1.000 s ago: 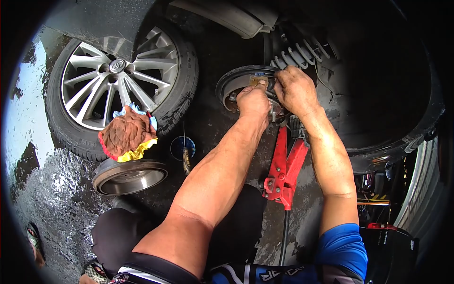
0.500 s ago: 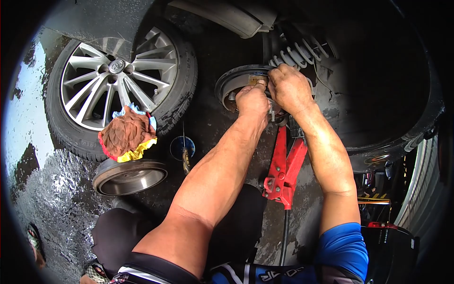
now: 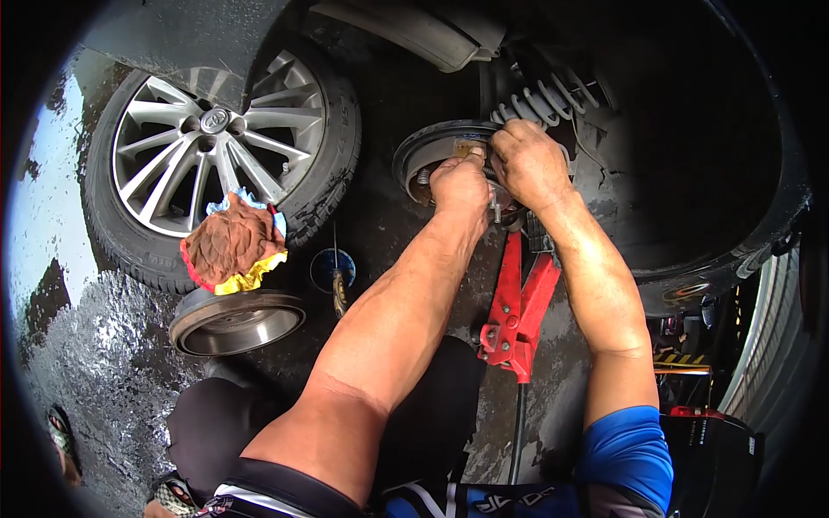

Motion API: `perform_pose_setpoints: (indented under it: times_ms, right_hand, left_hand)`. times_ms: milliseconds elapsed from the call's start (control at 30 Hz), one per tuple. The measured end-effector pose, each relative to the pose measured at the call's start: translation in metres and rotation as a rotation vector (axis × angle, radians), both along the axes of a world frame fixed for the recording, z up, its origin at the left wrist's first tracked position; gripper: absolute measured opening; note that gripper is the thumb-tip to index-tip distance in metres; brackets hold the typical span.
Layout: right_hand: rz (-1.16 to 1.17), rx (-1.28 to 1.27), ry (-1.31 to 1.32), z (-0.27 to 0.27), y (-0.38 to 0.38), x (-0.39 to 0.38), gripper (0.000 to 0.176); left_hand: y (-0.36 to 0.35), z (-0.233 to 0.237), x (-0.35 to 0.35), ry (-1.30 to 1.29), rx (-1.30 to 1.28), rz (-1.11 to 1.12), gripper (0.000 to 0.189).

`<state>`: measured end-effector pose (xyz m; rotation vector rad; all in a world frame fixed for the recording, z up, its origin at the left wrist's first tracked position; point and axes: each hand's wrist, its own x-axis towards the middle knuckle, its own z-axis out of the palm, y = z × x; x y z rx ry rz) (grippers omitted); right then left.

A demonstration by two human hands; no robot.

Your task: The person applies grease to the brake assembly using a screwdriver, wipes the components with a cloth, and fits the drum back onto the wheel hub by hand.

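Observation:
My left hand (image 3: 459, 183) is closed at the drum brake assembly (image 3: 423, 154), its thumb and fingers pressed together beside a small tan part (image 3: 466, 148). Just right of it, my right hand (image 3: 528, 162) curls over the assembly's right edge, below the white coil spring (image 3: 542, 102). Its fingertips are tucked behind the hand. What either hand grips is too small or hidden to name. A threaded stud (image 3: 496, 211) shows beneath the hands.
A red floor jack (image 3: 515, 319) stands under the hub. At left lie a silver alloy wheel (image 3: 177, 121), a brake drum (image 3: 237, 326) and a bunched cloth (image 3: 233, 243). A brush (image 3: 339, 289) rests in a blue container (image 3: 322, 268).

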<state>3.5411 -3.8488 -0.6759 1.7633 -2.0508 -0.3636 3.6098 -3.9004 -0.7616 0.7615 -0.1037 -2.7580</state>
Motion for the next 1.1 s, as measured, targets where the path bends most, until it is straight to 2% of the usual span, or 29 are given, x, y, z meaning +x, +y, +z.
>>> perform_pose_setpoints:
  times_ms: [1100]
  right_hand:
    - [-0.051, -0.057, -0.075, 0.011, 0.004, 0.003, 0.018]
  left_hand:
    - [0.000, -0.004, -0.001, -0.007, -0.006, -0.009, 0.018]
